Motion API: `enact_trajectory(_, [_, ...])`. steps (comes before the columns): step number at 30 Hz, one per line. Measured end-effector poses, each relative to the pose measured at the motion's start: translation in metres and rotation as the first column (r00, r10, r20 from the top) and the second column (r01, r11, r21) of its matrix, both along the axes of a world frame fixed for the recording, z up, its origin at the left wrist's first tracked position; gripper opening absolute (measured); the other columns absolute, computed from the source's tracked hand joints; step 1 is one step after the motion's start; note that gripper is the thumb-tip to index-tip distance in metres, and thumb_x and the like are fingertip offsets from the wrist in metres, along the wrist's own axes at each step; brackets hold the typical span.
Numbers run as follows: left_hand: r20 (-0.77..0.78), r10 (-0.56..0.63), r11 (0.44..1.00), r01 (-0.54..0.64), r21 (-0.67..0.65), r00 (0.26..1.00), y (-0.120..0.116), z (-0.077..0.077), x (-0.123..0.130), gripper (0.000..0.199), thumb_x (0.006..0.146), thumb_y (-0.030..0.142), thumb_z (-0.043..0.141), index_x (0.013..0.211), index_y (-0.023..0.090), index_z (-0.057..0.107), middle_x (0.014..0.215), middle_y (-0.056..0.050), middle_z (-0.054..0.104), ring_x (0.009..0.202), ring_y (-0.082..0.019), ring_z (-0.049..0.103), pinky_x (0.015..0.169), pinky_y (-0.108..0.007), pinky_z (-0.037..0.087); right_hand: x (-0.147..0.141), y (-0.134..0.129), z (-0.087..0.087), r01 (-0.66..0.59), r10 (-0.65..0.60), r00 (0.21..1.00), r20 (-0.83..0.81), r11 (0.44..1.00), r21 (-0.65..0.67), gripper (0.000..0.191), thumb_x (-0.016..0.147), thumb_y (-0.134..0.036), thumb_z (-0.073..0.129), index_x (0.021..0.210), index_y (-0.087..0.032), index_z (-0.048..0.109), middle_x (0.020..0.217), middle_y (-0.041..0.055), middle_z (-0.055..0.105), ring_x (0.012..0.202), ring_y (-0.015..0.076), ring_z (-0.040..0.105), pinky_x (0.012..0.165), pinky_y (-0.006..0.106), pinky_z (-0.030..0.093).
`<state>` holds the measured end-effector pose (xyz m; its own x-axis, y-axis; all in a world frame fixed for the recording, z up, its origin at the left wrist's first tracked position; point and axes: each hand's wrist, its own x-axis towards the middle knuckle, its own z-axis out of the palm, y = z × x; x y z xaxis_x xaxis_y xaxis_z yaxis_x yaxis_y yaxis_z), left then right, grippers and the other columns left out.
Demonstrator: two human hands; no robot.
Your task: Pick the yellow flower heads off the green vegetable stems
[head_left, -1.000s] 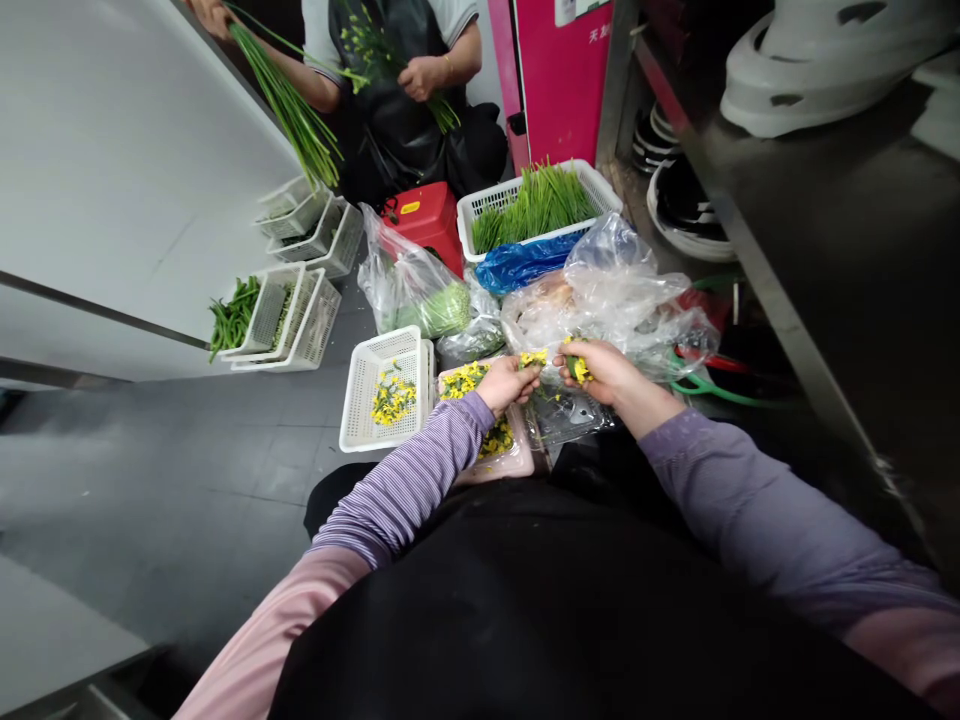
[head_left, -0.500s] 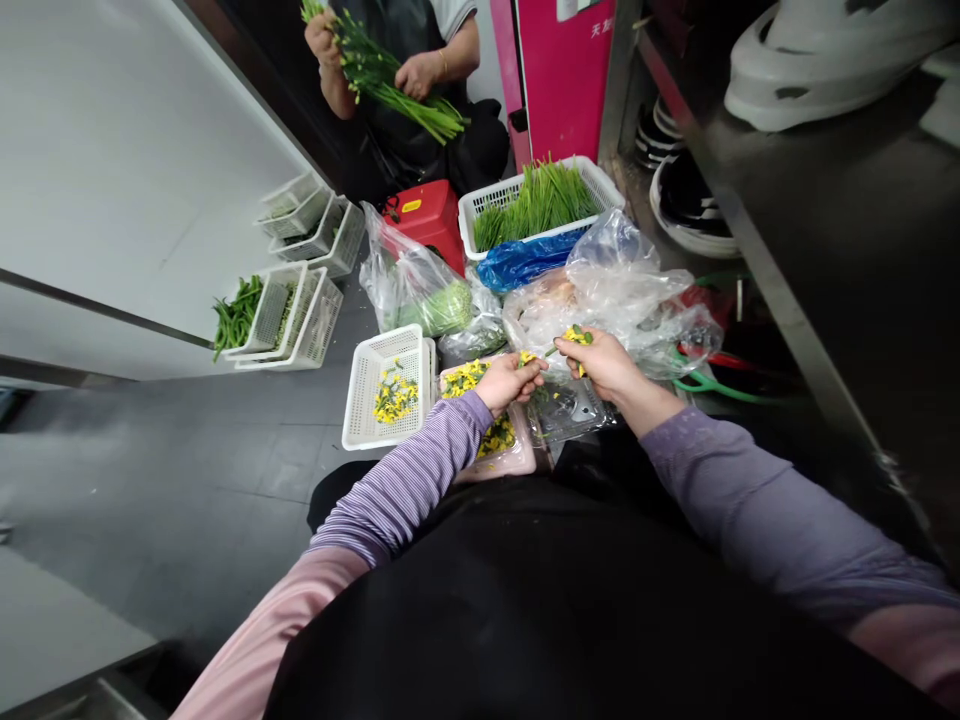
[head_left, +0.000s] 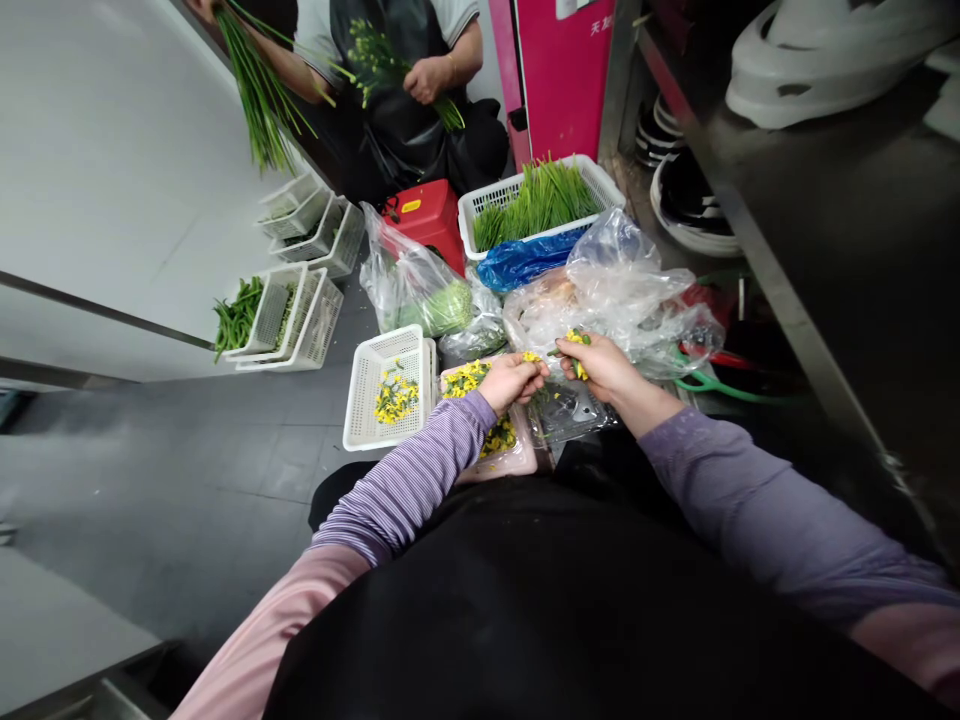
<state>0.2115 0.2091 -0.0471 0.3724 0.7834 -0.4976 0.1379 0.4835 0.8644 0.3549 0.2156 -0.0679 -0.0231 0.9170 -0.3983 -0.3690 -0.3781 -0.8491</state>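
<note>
My left hand (head_left: 515,381) is closed in a pinch on a small yellow flower (head_left: 531,357), above a pinkish tray (head_left: 520,462) of yellow flowers. Just to its right, my right hand (head_left: 602,366) is closed round several green-stemmed yellow flowers (head_left: 577,345). A narrow gap separates the two hands. On the left, a white perforated basket (head_left: 364,385) holds a loose heap of yellow flowers (head_left: 395,398). Below my right hand lies a clear plastic container (head_left: 574,412). My left hand and forearm hide part of the tray.
A co-worker (head_left: 427,80) opposite holds long green stems in both hands. Between us are clear plastic bags (head_left: 615,270), a red box (head_left: 429,225) and a white basket (head_left: 466,222) of green stems. Stacked baskets (head_left: 319,335) stand left; a metal shelf edge (head_left: 780,265) runs along the right.
My hands have moved slightly apart and stay closed. The co-worker has split the bunch of stems, carrying part of it out to the left in one hand.
</note>
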Motion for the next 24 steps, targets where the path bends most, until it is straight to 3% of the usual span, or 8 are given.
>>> enact_trajectory(2, [0.022, 0.001, 1.0, -0.001, -0.026, 1.0, 0.0, -0.002, -0.002, 0.011, 0.072, 0.022, 0.053, 0.074, 0.012, 0.048, 0.05, 0.006, 0.041, 0.032, -0.001, 0.028, 0.033, -0.015, 0.016, 0.004, 0.002, 0.002, 0.021, -0.026, 0.998, -0.064, 0.997, -0.074, 0.01, 0.066, -0.015, 0.058, 0.066, -0.015, 0.048, 0.056, -0.0002, 0.054, 0.041, 0.0061, 0.045, 0.035, 0.017, 0.034])
enact_trajectory(4, [0.068, 0.013, 0.999, -0.011, -0.033, 0.998, 0.001, -0.003, -0.003, 0.016, 0.068, 0.018, 0.056, 0.079, 0.013, 0.046, 0.05, 0.008, 0.038, 0.034, -0.001, 0.029, 0.034, -0.015, 0.018, 0.007, 0.002, 0.003, -0.044, 0.036, 0.996, -0.085, 0.995, -0.094, 0.009, 0.065, -0.015, 0.058, 0.068, -0.014, 0.049, 0.052, -0.0016, 0.051, 0.038, 0.0051, 0.041, 0.032, 0.017, 0.029])
enact_trajectory(7, [0.143, 0.015, 1.0, -0.013, -0.015, 0.99, 0.002, -0.005, -0.005, 0.021, 0.063, 0.008, 0.052, 0.082, 0.013, 0.045, 0.052, 0.007, 0.04, 0.037, -0.002, 0.033, 0.036, -0.015, 0.022, 0.007, -0.002, 0.003, -0.226, 0.226, 0.974, -0.002, 0.972, -0.064, 0.015, 0.061, -0.016, 0.062, 0.073, -0.013, 0.054, 0.044, -0.0057, 0.043, 0.033, 0.0037, 0.033, 0.03, 0.016, 0.019])
enact_trajectory(11, [0.028, -0.084, 0.994, 0.082, 0.068, 0.996, 0.002, -0.007, -0.002, 0.016, 0.062, 0.004, 0.046, 0.076, 0.011, 0.046, 0.052, 0.006, 0.043, 0.039, -0.003, 0.037, 0.038, -0.016, 0.028, -0.001, -0.009, -0.002, -0.368, 0.359, 0.92, 0.159, 0.929, 0.029, 0.018, 0.06, -0.024, 0.066, 0.07, -0.013, 0.057, 0.049, -0.0037, 0.05, 0.036, 0.0034, 0.036, 0.033, 0.017, 0.023])
enact_trajectory(15, [-0.014, -0.15, 0.982, 0.151, 0.117, 0.989, 0.001, -0.008, 0.0, 0.027, 0.064, 0.003, 0.047, 0.09, 0.01, 0.049, 0.058, 0.004, 0.05, 0.044, -0.004, 0.043, 0.041, -0.016, 0.032, -0.005, -0.009, -0.006, -0.323, 0.298, 0.931, 0.211, 0.942, 0.095, 0.02, 0.061, -0.028, 0.066, 0.07, -0.014, 0.055, 0.048, -0.0033, 0.052, 0.036, 0.0047, 0.038, 0.034, 0.018, 0.024])
enact_trajectory(20, [0.159, -0.11, 0.993, 0.116, -0.031, 0.981, 0.001, -0.005, -0.008, 0.023, 0.072, 0.015, 0.05, 0.093, 0.007, 0.054, 0.07, -0.004, 0.058, 0.052, -0.006, 0.051, 0.049, -0.019, 0.039, 0.002, -0.004, -0.002, -0.194, 0.181, 0.975, 0.13, 0.976, 0.095, 0.021, 0.061, -0.026, 0.067, 0.067, -0.016, 0.05, 0.047, -0.0051, 0.047, 0.035, 0.0041, 0.035, 0.031, 0.017, 0.022])
enact_trajectory(24, [0.173, -0.094, 0.992, 0.107, -0.072, 0.98, -0.001, -0.002, -0.014, 0.024, 0.072, 0.019, 0.055, 0.092, 0.007, 0.058, 0.069, -0.004, 0.059, 0.049, -0.006, 0.051, 0.047, -0.02, 0.04, 0.006, -0.002, 0.003, -0.166, 0.164, 0.986, 0.038, 0.985, 0.056, 0.023, 0.059, -0.024, 0.069, 0.065, -0.016, 0.048, 0.047, -0.0064, 0.044, 0.035, 0.0033, 0.035, 0.031, 0.016, 0.021])
